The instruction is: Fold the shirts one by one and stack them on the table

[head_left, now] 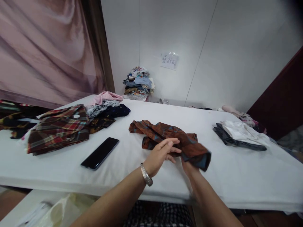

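- Basically, we have one brown-and-blue patterned garment mid-table, bunched lengthwise, lying on the white-covered table in front of the person.
- Left hand: fingers loosely spread, not clenched, over the near edge of the garment; we can't confirm firm contact. Silver bracelet on that wrist.
- Right hand: mostly hidden under the garment's right end, which is raised and drapes over it; we can't tell whether it's gripping. That end looks slightly blurred.
- Left of the garment we get a black phone, flat, set diagonally, well apart from both hands.
- Past the phone, a plaid shirt, roughly flat; just beside it, a navy garment and a pink garment in a loose heap.
- Right side, we note a white garment on top of a black garment.
- Far edge, by the wall: tall clothes pile, plus a handwritten paper sign stuck above table level.
- Far left, we log a pink curtain. Below the near edge, a pale plastic bag.
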### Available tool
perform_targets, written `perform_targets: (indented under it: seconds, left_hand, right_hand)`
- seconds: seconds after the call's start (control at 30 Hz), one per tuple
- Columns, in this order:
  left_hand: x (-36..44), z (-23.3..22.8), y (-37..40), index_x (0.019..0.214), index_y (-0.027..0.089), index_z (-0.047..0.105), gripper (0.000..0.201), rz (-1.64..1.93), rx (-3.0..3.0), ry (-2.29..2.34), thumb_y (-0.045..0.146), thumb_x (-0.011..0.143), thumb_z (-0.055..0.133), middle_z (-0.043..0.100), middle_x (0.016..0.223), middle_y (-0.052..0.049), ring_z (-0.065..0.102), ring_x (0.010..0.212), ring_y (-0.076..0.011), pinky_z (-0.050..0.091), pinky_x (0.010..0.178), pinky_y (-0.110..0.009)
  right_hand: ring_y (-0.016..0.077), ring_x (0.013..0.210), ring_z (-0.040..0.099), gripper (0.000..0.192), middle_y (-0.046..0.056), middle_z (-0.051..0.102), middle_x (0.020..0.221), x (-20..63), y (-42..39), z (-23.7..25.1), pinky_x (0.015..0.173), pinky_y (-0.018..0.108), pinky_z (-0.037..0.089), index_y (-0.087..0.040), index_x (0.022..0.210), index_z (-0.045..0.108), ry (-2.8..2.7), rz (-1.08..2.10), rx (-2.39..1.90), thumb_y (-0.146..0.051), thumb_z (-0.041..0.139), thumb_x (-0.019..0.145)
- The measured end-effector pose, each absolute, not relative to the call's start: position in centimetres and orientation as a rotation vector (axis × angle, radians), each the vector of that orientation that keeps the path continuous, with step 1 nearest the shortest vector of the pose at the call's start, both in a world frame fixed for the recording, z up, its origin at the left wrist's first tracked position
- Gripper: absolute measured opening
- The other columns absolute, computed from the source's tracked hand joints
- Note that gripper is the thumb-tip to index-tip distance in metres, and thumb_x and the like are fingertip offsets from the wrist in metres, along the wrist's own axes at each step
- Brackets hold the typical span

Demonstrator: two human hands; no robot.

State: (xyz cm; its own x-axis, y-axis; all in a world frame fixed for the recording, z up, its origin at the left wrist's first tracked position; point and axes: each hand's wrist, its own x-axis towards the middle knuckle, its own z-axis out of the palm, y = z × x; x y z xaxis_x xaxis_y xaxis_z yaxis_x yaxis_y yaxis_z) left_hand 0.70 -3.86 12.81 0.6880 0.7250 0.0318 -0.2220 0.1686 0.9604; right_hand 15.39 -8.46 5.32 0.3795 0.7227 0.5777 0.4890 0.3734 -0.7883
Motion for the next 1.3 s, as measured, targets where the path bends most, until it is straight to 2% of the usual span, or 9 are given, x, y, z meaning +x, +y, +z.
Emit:
perform_targets:
  seconds: [0.13,0.27,0.37,0.5,0.6,0.7,0.87,1.07,1.3]
  left_hand:
    - [-0.2,10.8,-1.5,0.129,0.023,0.056,0.043,0.908,1.984,0.749,0.028,0.086,0.056,0.052,0.145,-0.011,0.051,0.129,-0.0266,0.049,0.099,-0.044]
    - [-0.6,8.4,0.3,0.143,0.023,0.043,0.069,0.638,2.426,0.875,0.02,0.077,0.064,0.038,0.157,-0.011,0.034,0.144,-0.0295,0.03,0.117,-0.053]
    - [0.2,7.7,1.3,0.147,0.02,0.036,0.073,0.552,2.539,0.962,0.021,0.08,0.063,0.038,0.157,-0.013,0.034,0.144,-0.0297,0.033,0.115,-0.051]
    - [1.6,8.2,3.8,0.146,0.012,0.037,0.064,0.514,2.593,1.133,0.025,0.087,0.057,0.057,0.139,-0.017,0.05,0.13,-0.0281,0.042,0.106,-0.042]
    - [2.1,8.9,6.0,0.12,0.015,0.064,0.035,0.343,2.634,1.198,0.027,0.088,0.055,0.07,0.116,-0.014,0.062,0.112,-0.0281,0.048,0.095,-0.039]
    - [1.8,10.4,7.9,0.09,0.019,0.071,0.021,0.318,2.647,1.245,0.023,0.089,0.051,0.074,0.101,-0.012,0.067,0.1,-0.0263,0.051,0.086,-0.036]
    - [-0.1,16.3,10.5,0.099,0.019,0.066,0.032,0.63,2.667,1.474,0.03,0.095,0.036,0.069,0.111,-0.016,0.063,0.108,-0.0302,0.049,0.084,-0.039]
    - [-1.8,24.5,11.1,0.108,0.019,0.061,0.026,1.234,2.414,1.564,0.032,0.093,0.045,0.072,0.093,-0.01,0.066,0.102,-0.0319,0.047,0.091,-0.047]
    - [-3.5,30.1,13.5,0.112,0.012,0.048,0.022,1.526,1.595,0.941,0.011,0.095,0.034,0.069,0.092,-0.003,0.069,0.084,-0.0148,0.057,0.085,-0.042]
  right_hand:
    - [0.0198,0.094,0.073,0.017,0.002,0.077,0.1,17.7,-8.9,7.4,0.081,0.029,0.061,-0.02,0.095,0.074,-0.564,0.593,-1.107,-0.03,0.067,0.083]
    - [0.0256,0.091,0.074,0.036,0.005,0.077,0.101,18.5,-9.9,9.4,0.08,0.036,0.063,-0.019,0.1,0.074,-0.191,0.844,-0.96,-0.034,0.083,0.068]
    - [0.0288,0.091,0.074,0.034,0.007,0.078,0.095,18.7,-10.4,10.4,0.082,0.039,0.063,-0.018,0.093,0.075,-0.277,0.948,-0.982,-0.036,0.084,0.065]
    - [0.0307,0.089,0.074,0.039,0.008,0.078,0.091,20.1,-11.3,10.9,0.085,0.044,0.061,-0.018,0.092,0.075,-0.459,1.07,-1.068,-0.038,0.087,0.061]
    - [0.0302,0.087,0.074,0.045,0.009,0.078,0.091,21.7,-12.3,11.4,0.089,0.047,0.058,-0.017,0.093,0.075,-0.593,1.111,-1.141,-0.042,0.088,0.058]
    - [0.029,0.09,0.073,0.046,0.009,0.077,0.096,23.5,-13.4,11.9,0.093,0.048,0.055,-0.017,0.098,0.075,-0.764,1.172,-1.243,-0.039,0.088,0.059]
    - [0.0247,0.084,0.068,0.033,0.004,0.077,0.091,27.1,-14.6,11.7,0.085,0.043,0.055,-0.02,0.093,0.076,-1.04,0.924,-1.593,-0.029,0.082,0.062]
    - [0.0183,0.071,0.059,0.02,-0.001,0.07,0.072,29.0,-13.3,12.6,0.069,0.031,0.048,-0.019,0.081,0.074,-0.994,0.249,-1.677,-0.036,0.068,0.074]
    - [0.017,0.078,0.066,0.028,-0.001,0.073,0.086,22.0,-9.2,18.9,0.075,0.031,0.053,-0.021,0.091,0.069,-0.843,0.751,-1.044,-0.038,0.077,0.07]
